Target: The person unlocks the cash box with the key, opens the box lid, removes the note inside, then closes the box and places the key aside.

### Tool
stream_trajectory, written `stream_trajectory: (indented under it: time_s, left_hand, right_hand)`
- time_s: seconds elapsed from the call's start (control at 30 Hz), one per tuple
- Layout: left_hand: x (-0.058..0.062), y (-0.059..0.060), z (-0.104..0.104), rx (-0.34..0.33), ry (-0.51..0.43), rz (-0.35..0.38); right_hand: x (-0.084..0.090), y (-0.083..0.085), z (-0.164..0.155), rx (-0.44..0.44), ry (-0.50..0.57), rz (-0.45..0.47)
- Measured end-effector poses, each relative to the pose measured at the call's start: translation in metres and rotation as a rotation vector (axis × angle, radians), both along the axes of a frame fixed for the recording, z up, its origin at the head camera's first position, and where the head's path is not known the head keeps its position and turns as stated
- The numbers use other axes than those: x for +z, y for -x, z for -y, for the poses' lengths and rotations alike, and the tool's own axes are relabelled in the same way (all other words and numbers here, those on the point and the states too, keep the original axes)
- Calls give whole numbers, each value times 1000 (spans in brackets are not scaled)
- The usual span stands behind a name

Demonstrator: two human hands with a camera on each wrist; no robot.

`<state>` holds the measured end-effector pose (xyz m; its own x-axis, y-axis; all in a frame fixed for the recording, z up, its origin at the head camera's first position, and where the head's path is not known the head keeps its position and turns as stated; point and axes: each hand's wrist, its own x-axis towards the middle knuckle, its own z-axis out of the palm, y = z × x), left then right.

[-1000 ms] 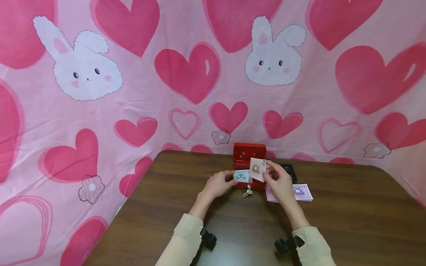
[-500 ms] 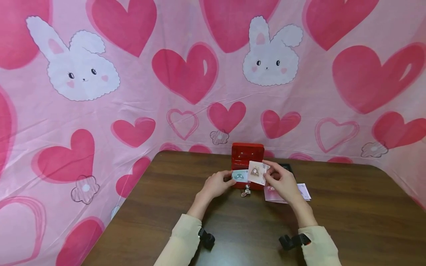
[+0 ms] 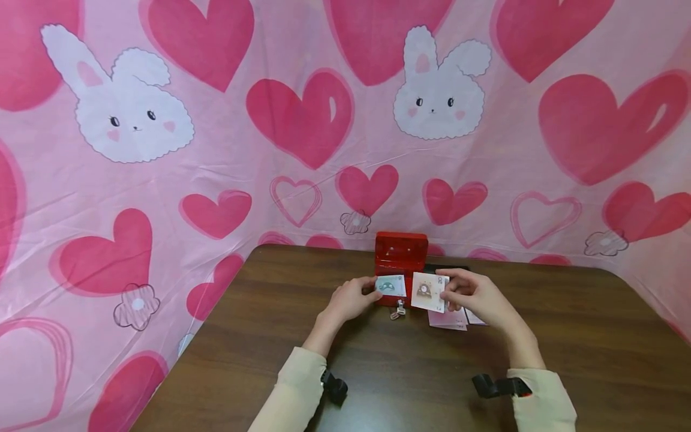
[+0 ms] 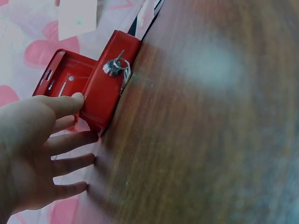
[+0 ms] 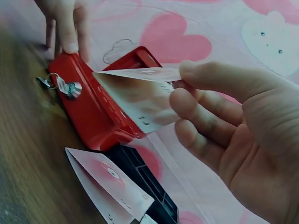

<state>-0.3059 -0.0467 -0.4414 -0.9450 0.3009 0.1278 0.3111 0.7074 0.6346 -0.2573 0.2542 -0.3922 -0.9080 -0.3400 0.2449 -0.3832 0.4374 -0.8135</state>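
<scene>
A: Banknote (image 3: pixel 428 292), orange-brown print, sits pinched in our right hand (image 3: pixel 475 295), thumb on top and fingers under, seen plainly in the right wrist view (image 5: pixel 140 100). We hold it just in front of the red cash box (image 3: pixel 400 258), a little to the right of its front edge.

B: Left hand (image 3: pixel 351 298)?

A: Fingers fairly straight, resting on the box's left front corner (image 4: pixel 100 93). We also see a green-blue note (image 3: pixel 390 285) at its fingertips in the head view, thumb and forefinger seem to pinch its left edge, but the left wrist view doesn't show that note, so we can't tell for sure.

B: Hands together or apart?

A: Apart, box front between them. The two notes sit side by side, edges near each other.

B: Box state?

A: Lid up, standing behind both hands. Key with ring (image 4: pixel 117 67) hangs in the front lock, between our hands.

B: Anything else?

A: Pink notes (image 3: pixel 448 319) lie flat on the wooden table (image 3: pixel 567 336) just under and beyond our right hand. Black tray (image 5: pixel 145 179) lies beside the box on the right, partly under those notes. Pink heart-and-bunny cloth (image 3: pixel 302 120) behind everything.
</scene>
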Motion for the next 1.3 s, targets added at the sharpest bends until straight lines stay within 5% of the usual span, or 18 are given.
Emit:
stream_trajectory:
  time_s: [0.53, 1.3]
  left_hand:
    - [3, 0, 1, -8, -14, 31]
    - [2, -1, 2, -2, -12, 28]
  right_hand:
    - [-4, -2, -22, 66, -44, 116]
    - [-16, -3, -46, 273, -74, 306]
